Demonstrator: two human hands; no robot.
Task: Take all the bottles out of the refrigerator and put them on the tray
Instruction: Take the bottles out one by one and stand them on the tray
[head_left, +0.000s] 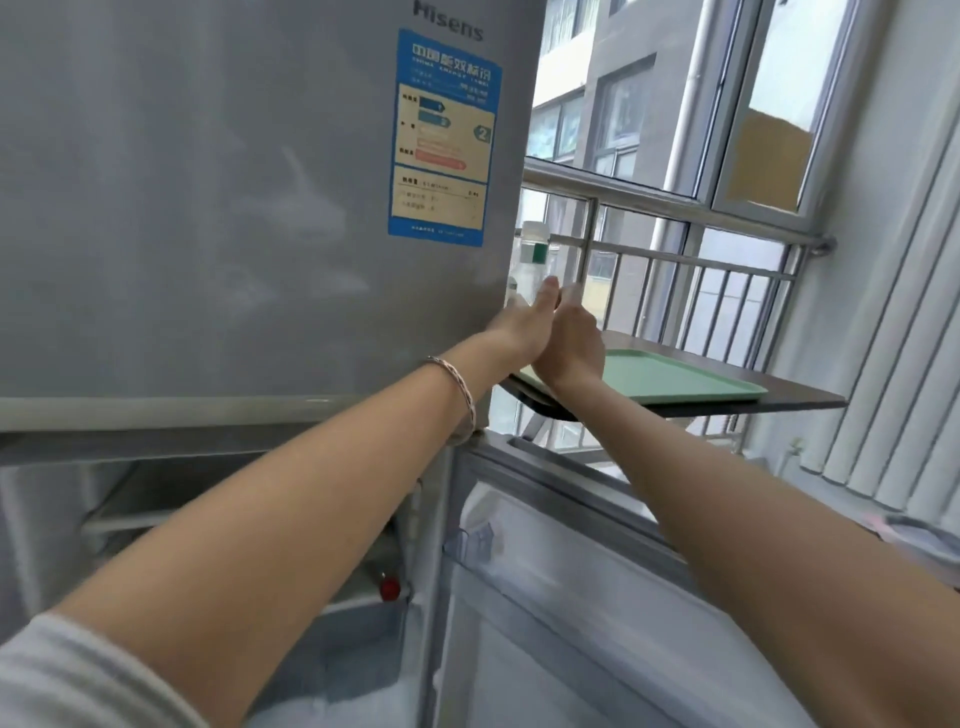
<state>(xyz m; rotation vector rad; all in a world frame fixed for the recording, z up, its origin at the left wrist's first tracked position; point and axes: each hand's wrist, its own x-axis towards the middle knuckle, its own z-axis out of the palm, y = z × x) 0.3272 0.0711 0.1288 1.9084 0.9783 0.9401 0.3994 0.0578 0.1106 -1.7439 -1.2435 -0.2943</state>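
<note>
A clear bottle (533, 260) with a white cap and a green-and-white label stands upright at the left end of the green tray (675, 379), just past the refrigerator's edge. My left hand (519, 325) wraps its lower part from the left, thumb up. My right hand (571, 345) presses in from the right, fingers curled against the left thumb. Both hands hide the bottle's base. Something small and white (511, 291) shows beside the bottle at the refrigerator edge; I cannot tell what it is. Inside the open lower compartment a red-capped bottle (389, 588) shows under my left forearm.
The grey refrigerator (208, 208) fills the left, its lower door (571, 597) swung open below my right arm. The tray lies on a dark tabletop (800, 402) in front of a metal window railing (675, 260). Vertical blinds (893, 364) hang at the right.
</note>
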